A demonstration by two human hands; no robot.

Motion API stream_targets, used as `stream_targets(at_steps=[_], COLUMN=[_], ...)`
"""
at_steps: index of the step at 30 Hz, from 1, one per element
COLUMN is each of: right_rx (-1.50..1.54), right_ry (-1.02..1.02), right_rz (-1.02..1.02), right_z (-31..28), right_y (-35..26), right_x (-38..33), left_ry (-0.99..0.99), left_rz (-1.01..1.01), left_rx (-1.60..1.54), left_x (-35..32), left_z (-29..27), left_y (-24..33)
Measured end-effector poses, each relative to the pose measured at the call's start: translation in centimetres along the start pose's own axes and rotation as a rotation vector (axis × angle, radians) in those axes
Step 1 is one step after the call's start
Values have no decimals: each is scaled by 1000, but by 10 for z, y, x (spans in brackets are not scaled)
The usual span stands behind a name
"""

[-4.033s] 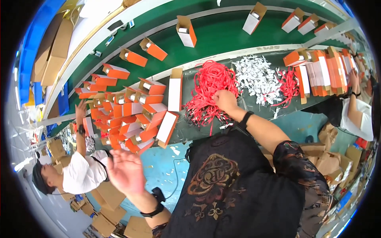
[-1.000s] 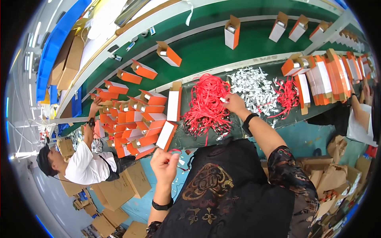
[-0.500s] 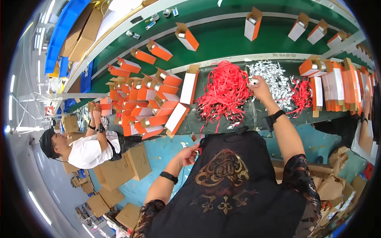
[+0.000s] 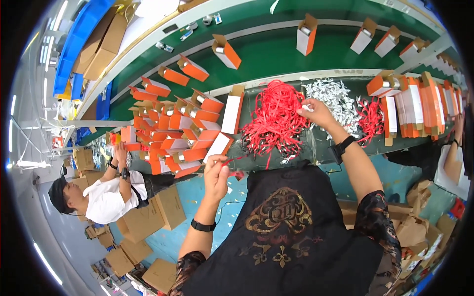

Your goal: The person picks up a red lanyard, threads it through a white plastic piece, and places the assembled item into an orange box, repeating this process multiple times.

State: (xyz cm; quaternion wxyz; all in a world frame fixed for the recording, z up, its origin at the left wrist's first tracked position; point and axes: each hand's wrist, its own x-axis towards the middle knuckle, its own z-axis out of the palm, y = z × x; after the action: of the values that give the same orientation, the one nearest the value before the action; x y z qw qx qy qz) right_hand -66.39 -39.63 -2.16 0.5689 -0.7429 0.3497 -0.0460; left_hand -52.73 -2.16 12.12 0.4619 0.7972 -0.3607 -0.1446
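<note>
On the bench in front of me lies a tangled heap of red straps (image 4: 279, 111) with dark ends. My left hand (image 4: 216, 178) is raised at the bench's near edge, thumb and fingers closed on a red strap (image 4: 236, 159) that runs toward the heap. Between the heap and a pile of small white pieces (image 4: 328, 93), my right hand (image 4: 318, 113) is pinched closed. A small white piece (image 4: 307, 106) shows at its fingertips, partly covered by them. To the right of the white pile sits a smaller bunch of red straps (image 4: 370, 116).
Orange-and-white boxes (image 4: 173, 123) with raised flaps crowd the left of the bench; more boxes (image 4: 414, 106) stand in a row at the right. Several stand on the green conveyor (image 4: 266, 47) behind. A co-worker (image 4: 111, 195) stands left, near cardboard cartons (image 4: 143, 217); another person's arm (image 4: 452, 158) shows right.
My left hand has risen and moved toward the bench with the red strap. My right hand has shifted slightly left and down, toward the red heap.
</note>
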Motion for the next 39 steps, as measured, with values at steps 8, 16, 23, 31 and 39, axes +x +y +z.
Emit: stream_targets(at_steps=[8, 16, 23, 31, 39], right_rx=[-232, 929, 868, 446, 574], right_ry=[177, -144, -441, -460, -463], right_rz=[-254, 44, -341, -207, -326], right_z=[24, 26, 52, 80, 116], right_y=[-23, -65, -130, -192, -232], right_x=[3, -23, -52, -99, -100], left_ry=[234, 94, 81, 562, -12], left_rz=[0, -481, -583, -443, -677], left_rx=[-1103, -2093, -1977, -1637, -2183], left_x=[57, 68, 97, 104, 55], left_z=[4, 20, 27, 13, 70], left_y=[47, 37, 94, 88, 9])
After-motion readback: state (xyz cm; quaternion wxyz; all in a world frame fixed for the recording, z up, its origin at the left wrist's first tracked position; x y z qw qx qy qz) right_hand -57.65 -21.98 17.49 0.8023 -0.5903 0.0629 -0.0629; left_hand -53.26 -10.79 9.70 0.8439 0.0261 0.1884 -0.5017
